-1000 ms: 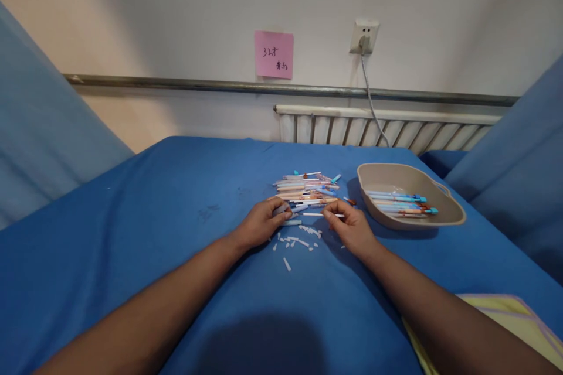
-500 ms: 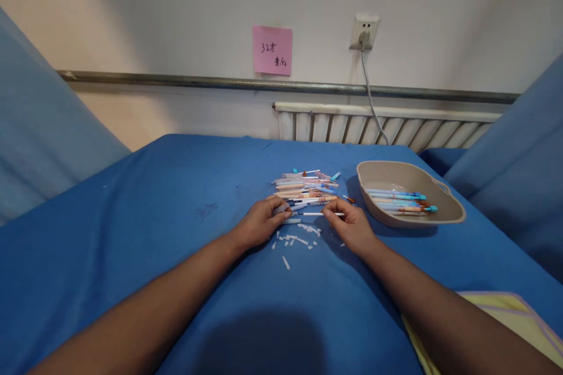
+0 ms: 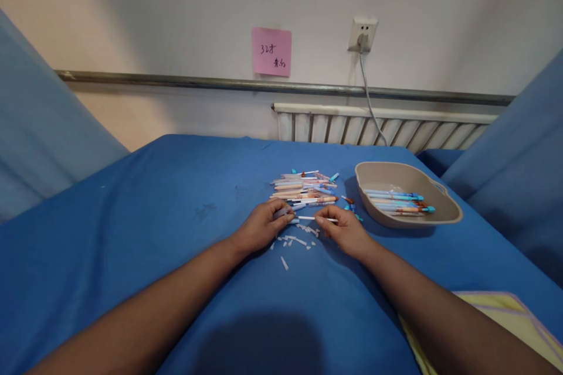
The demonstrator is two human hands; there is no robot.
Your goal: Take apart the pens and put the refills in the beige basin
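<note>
My left hand (image 3: pixel 263 225) pinches a pale pen barrel near the front of a pile of pens and pen parts (image 3: pixel 303 187). My right hand (image 3: pixel 343 227) holds a thin white refill (image 3: pixel 307 218) between thumb and fingertips, its left end at the barrel's right end. How far the refill is inside the barrel, I cannot tell. Small white pen tips (image 3: pixel 301 241) lie scattered just below both hands. Blue and brown caps (image 3: pixel 349 205) lie to the right of the pile.
A beige basin (image 3: pixel 453 211) with several pens in it stands on the blue cloth (image 3: pixel 167 187) at the right. A yellow cloth (image 3: pixel 505 310) lies at the lower right. Behind are a radiator (image 3: pixel 334 123), a metal rail (image 3: pixel 197 82) and a pink note (image 3: pixel 271 52).
My right hand has moved left with the white refill, bringing it to the barrel in my left hand. More caps show beside the pile, where my right hand was.
</note>
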